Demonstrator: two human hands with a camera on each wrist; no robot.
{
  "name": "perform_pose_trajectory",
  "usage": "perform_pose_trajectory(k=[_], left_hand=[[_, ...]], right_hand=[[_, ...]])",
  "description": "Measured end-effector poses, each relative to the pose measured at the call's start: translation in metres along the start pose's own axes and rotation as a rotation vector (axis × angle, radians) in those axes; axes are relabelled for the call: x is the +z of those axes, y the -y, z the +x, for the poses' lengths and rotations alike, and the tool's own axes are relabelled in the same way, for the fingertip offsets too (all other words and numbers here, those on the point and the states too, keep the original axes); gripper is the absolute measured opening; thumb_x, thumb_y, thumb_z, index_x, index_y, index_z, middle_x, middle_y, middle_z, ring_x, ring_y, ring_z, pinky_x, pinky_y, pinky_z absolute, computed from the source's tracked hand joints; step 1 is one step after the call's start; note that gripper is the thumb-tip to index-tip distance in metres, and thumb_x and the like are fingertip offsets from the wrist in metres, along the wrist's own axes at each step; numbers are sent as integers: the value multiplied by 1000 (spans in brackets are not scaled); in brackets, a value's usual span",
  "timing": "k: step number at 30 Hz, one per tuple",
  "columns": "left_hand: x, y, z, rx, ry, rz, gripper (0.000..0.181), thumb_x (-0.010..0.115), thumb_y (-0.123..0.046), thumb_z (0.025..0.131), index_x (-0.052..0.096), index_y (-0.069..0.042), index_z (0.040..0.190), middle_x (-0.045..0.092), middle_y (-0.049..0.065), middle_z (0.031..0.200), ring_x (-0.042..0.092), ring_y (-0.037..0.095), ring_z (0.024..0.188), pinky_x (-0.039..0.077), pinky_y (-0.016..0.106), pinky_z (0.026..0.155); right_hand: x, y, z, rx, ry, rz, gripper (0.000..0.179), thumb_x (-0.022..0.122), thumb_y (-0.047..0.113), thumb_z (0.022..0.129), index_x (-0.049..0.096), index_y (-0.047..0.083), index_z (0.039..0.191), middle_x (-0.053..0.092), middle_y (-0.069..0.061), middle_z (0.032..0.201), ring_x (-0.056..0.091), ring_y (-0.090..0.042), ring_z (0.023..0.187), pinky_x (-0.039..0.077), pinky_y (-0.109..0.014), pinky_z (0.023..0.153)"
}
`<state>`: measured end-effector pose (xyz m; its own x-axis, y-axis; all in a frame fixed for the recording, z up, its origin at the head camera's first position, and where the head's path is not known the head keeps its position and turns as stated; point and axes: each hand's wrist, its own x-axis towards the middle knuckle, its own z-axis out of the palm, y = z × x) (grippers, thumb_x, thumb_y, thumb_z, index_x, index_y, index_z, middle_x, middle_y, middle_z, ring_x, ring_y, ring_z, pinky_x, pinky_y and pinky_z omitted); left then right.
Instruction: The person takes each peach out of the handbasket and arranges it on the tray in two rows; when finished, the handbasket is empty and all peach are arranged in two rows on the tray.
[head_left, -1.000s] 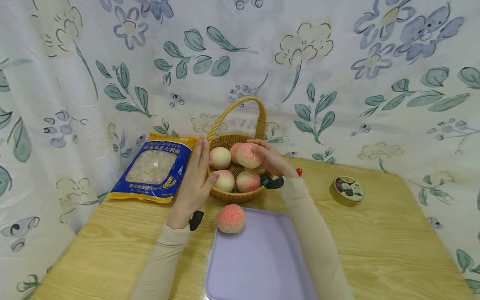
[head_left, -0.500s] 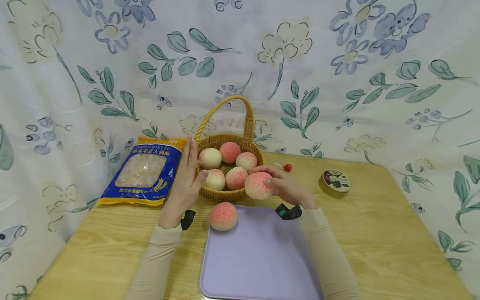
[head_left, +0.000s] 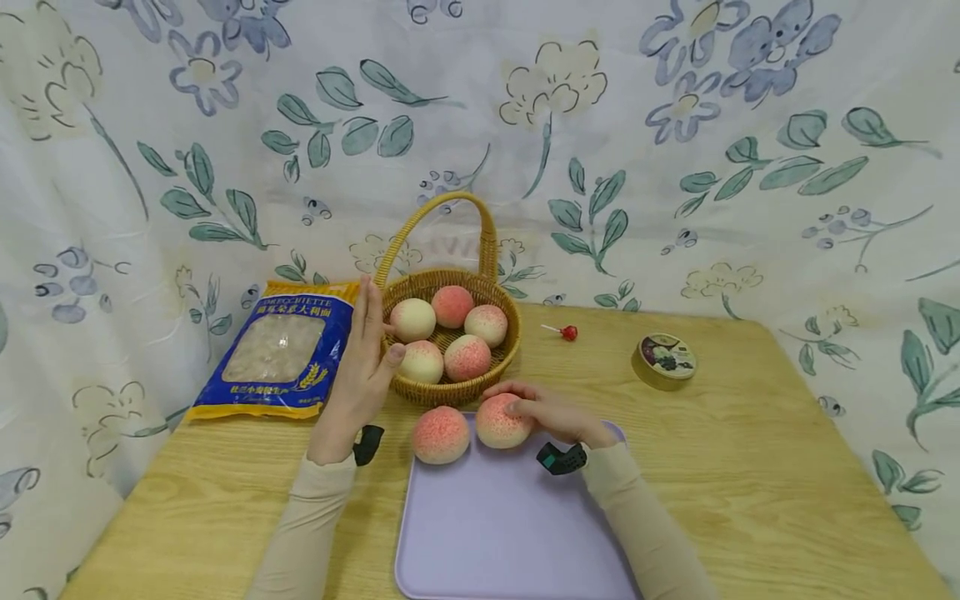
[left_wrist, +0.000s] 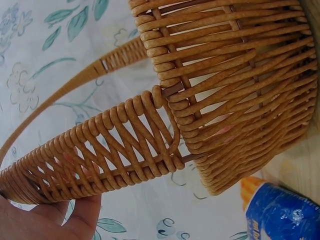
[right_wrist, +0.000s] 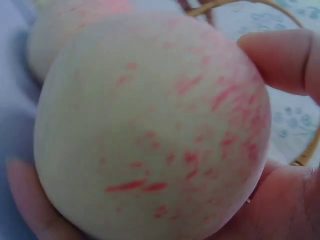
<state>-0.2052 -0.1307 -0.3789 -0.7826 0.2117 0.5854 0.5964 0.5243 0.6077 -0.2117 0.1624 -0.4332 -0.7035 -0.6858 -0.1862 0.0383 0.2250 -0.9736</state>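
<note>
With the right hand (head_left: 551,414), we had a partly spread grip: thumb and fingers were curled round a blushed peach (head_left: 504,425), held at the far edge of the lilac tray (head_left: 510,533). We could not tell whether its underside touched the tray. The left hand (head_left: 356,367), fingers largely straight and thumb apart, lay along the left side of the wicker basket (head_left: 450,395), near the foot of the handle (head_left: 450,197). We judged that it steadied the basket.

We took the step in hand to be placing the blushed peach on the tray, just beside the second peach (head_left: 441,435) at the far left corner. In our judgement, the next move called for seating it fully, then releasing it gently to prevent rolling.

The second peach limited travel to the left; the basket, just beyond the tray, limited travel forward. Five peaches (head_left: 467,358) lay in the basket, and we judged that the handle could obstruct reaching in from above. We noted the orecchiette bag (head_left: 273,350) left of the left hand. A red lollipop (head_left: 569,333) and a round tin (head_left: 664,362) lay on the wooden table (head_left: 750,467), right of the basket and outside our working path. A floral curtain (head_left: 480,100) hung behind.
</note>
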Motion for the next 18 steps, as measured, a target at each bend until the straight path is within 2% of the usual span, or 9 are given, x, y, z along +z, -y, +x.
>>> perform_pose_trajectory(k=[4,8,10,12,15,18], left_hand=[[0,0,-1,9,-9,10,83,21,-70,93,-8,-26,156,-11,4,165,55,36,103,42,56,88],[-1,0,-1,15,-22,8,83,22,-70,94,-8,-25,157,-10,5,165,56,36,103,43,55,87],[-1,0,-1,18,-23,6,83,22,-70,94,-8,-24,157,-9,7,165,56,36,101,44,54,86],[-1,0,-1,17,-19,2,83,22,-70,94,-8,-24,157,-9,7,165,56,35,100,44,53,86],[0,1,-1,14,-15,2,83,21,-70,93,-8,-26,157,-10,7,165,56,35,100,43,53,86],[1,1,-2,15,-12,4,82,22,-69,94,-9,-26,156,-10,8,165,56,35,101,42,54,89]], right_hand=[[7,-6,7,-19,19,-66,44,46,23,101,46,2,140,49,-17,142,51,-7,116,40,-26,98],[10,-7,11,-51,64,-107,45,44,25,102,46,2,141,46,-18,145,49,-14,123,38,-27,101],[11,-7,12,-41,83,-109,46,43,27,103,44,4,143,43,-18,146,49,-19,123,47,-31,96],[12,-7,12,-13,98,-103,48,41,30,104,42,6,145,39,-18,148,49,-24,123,55,-37,85],[13,-7,11,34,113,-75,51,39,35,104,37,9,148,34,-18,149,48,-29,121,58,-46,69],[11,-9,8,14,105,-124,52,33,36,106,36,6,149,35,-18,151,41,-32,133,51,-41,93]])
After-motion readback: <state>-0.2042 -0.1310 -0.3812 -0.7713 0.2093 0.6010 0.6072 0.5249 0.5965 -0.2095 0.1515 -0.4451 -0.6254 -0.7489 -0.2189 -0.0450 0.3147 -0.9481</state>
